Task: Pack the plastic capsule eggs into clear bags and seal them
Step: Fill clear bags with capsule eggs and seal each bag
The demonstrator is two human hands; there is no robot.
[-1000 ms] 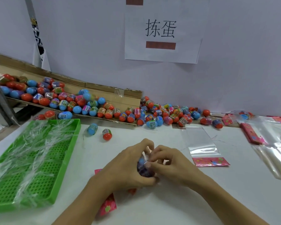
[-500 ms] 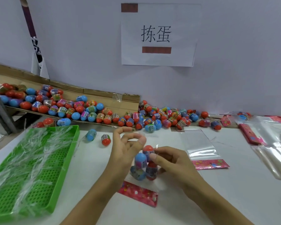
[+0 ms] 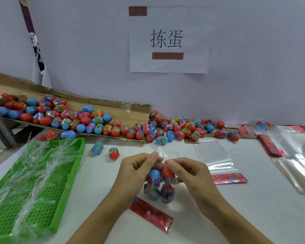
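A red patterned header card (image 3: 151,214) is seen lying flat on the white table (image 3: 236,217), nearest the viewer, at the lower end of a clear bag (image 3: 159,186) that is held upright above it. Four capsule eggs (image 3: 155,175) are contained in the bag, two blue-topped on the left and two red-topped on the right, stacked in two layers. The bag's open top is pinched from both sides: by the thumb and forefinger of the left hand (image 3: 137,170) on the left, and by the curled fingers of the right hand (image 3: 188,171) on the right, with the fingertips almost meeting over the eggs. To the left, a green perforated tray (image 3: 60,191) strewn with clear plastic strips (image 3: 30,166) is set on the table. Just beyond the hands, a loose blue egg (image 3: 97,148) and a loose red egg (image 3: 114,153) are found lying near each other. To the right, an empty clear bag (image 3: 217,159) with a red header is laid flat, and further clear bags (image 3: 296,155) are spread at the right edge. Farther back, a sloping cardboard sheet (image 3: 123,111) is covered with a heap of eggs (image 3: 81,120), which is continued along the wall to the right. On the wall (image 3: 253,59), a paper sign (image 3: 168,39) with two printed characters is fixed.
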